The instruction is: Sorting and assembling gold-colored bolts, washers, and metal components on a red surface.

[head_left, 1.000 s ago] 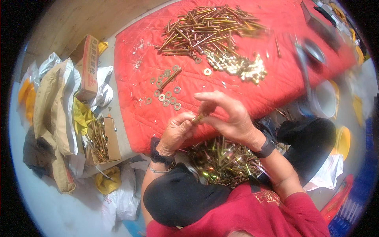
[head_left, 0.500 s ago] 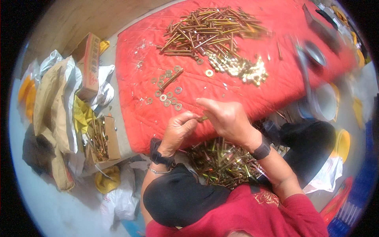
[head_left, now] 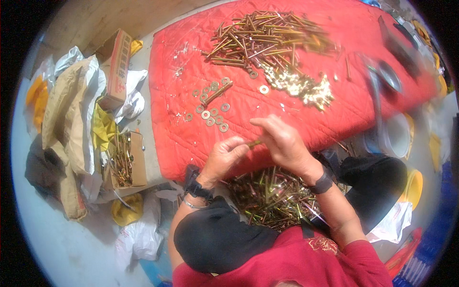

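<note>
My left hand [head_left: 223,159] pinches a short brass-coloured bolt [head_left: 254,143] between thumb and fingers at the near edge of the red quilted cover [head_left: 181,153]. Against the bolt's other end is my right hand [head_left: 289,149], its fingers stretched out and its palm side turned toward the bolt. Whether a nut sits on that end is hidden. Just beyond my left hand lie several flat washers [head_left: 224,127], with a pair of bolts [head_left: 217,93] among them. Farther off is a heap of shiny nuts [head_left: 306,91], and one washer [head_left: 264,89] lies apart beside it.
A big pile of long bolts [head_left: 267,38] covers the far side. Below my hands, more bolts [head_left: 277,201] fill the space between my legs. An open carton of bolts [head_left: 125,162] stands left, near paper sacks [head_left: 71,110]. A pale bucket [head_left: 397,134] is at right.
The whole view has shifted slightly, so the cover and its contents appear farther right. Both hands keep nearly the same pose around the bolt.
</note>
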Tool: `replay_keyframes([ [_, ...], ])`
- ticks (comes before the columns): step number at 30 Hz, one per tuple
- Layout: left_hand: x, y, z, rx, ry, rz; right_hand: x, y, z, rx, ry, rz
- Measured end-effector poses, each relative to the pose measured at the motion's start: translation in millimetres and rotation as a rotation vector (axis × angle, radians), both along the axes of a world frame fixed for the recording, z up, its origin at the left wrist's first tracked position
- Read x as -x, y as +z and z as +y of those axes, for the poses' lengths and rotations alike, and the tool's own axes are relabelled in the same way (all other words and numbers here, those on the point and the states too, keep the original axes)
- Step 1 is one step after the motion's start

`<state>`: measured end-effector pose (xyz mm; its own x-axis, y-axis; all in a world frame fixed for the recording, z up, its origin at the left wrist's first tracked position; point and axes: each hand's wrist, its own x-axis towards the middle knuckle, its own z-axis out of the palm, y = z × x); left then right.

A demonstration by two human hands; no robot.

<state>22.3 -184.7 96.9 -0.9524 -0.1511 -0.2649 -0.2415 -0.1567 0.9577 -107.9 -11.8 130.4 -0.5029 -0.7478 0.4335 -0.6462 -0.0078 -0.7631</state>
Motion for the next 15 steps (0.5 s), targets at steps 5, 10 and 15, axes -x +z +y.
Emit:
replay_keyframes([
  [5,13.2,10.7,-26.5,0.579,-0.154,0.497,19.6,10.8,22.7,-0.087,0.123,-0.443],
  [10,63.2,7.6,-53.8,1.323,0.396,0.405,26.2,-5.4,20.7,-0.096,-0.017,-0.378],
  [15,84.2,-18.0,-88.0,1.476,0.387,0.302,20.5,-14.3,10.4,-0.128,0.036,-0.25],
])
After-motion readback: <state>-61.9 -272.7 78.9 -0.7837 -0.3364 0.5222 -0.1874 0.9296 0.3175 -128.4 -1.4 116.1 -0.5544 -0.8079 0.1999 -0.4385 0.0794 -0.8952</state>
